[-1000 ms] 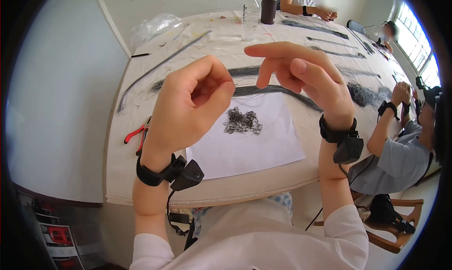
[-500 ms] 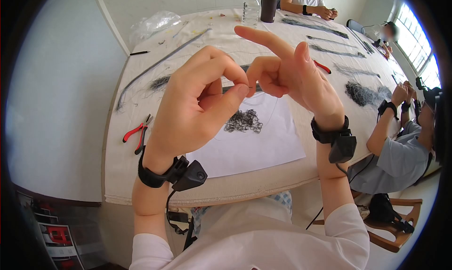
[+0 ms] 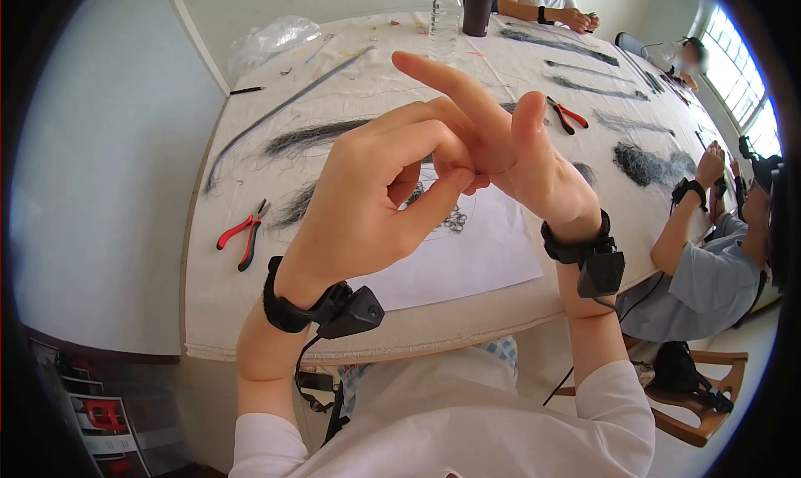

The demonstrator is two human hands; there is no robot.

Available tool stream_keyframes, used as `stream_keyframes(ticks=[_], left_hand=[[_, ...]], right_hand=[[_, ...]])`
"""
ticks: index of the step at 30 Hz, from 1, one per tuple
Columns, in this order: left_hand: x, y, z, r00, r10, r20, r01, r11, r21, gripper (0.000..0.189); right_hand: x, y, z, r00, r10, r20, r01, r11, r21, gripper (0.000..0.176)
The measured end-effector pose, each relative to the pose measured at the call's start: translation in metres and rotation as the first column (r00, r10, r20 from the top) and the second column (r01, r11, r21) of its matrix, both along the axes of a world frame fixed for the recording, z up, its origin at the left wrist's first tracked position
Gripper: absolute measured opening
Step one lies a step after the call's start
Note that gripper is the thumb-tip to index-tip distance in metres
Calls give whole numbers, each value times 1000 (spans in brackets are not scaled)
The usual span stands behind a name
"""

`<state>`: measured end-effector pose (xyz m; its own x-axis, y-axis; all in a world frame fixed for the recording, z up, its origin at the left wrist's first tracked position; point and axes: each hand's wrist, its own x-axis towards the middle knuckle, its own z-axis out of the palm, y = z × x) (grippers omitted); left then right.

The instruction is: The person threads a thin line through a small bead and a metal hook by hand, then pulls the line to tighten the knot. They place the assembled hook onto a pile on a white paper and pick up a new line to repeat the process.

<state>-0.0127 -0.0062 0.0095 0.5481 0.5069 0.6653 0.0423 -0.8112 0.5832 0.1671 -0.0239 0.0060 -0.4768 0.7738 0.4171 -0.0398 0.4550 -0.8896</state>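
My left hand point(image 3: 375, 190) is closed in a pinch, thumb against index finger, on a thin dark wire point(image 3: 494, 173) that shows as a fine line by my right palm. My right hand point(image 3: 521, 148) touches it, index finger and thumb stretched out; the other fingers are curled around the wire and partly hidden behind my left hand. Beneath both hands lies a white paper sheet point(image 3: 484, 265). On it is a pile of small dark wire loops point(image 3: 455, 220), mostly covered by my left hand.
Red-handled pliers point(image 3: 244, 233) lie at the left, a second pair of pliers point(image 3: 567, 116) at the right. Dark wire bundles point(image 3: 313, 136) spread over the white tablecloth point(image 3: 225, 294). A bottle point(image 3: 445, 19) and a dark tumbler point(image 3: 477, 11) stand behind. Other people sit around the table.
My left hand has moved right, against my right hand, and now covers more of the loop pile. My right hand has shifted slightly left, uncovering the right-hand pliers.
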Motion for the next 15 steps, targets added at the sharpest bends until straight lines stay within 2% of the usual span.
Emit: stream_keyframes(ticks=[4,6,7,9,10,12,13,15], left_hand=[[4,1,-6,998,-35,54,39,997,-71,10],[1,4,-11,995,-26,97,38,992,-123,9],[0,4,-12,990,-17,139,41,984,-175,8],[-2,2,-8,978,-26,205,71,974,-213,7],[-3,2,-6,962,-34,270,104,963,-250,6],[-3,2,-5,958,-25,286,92,971,-222,5],[-3,2,-4,958,-15,287,86,968,-235,5],[-4,2,-4,957,-5,289,80,966,-247,5]], right_hand=[[-2,4,-2,999,46,-30,-46,999,1,80],[-4,1,6,993,-47,111,52,998,-43,106],[-3,3,7,993,-45,111,50,998,-42,106],[1,9,8,997,-72,-39,61,970,-236,79],[5,10,9,997,-70,-39,59,970,-235,79],[10,10,11,994,-111,12,111,972,-205,42],[10,9,11,994,-110,12,110,973,-204,42],[8,7,11,996,-88,2,88,994,-65,18]])
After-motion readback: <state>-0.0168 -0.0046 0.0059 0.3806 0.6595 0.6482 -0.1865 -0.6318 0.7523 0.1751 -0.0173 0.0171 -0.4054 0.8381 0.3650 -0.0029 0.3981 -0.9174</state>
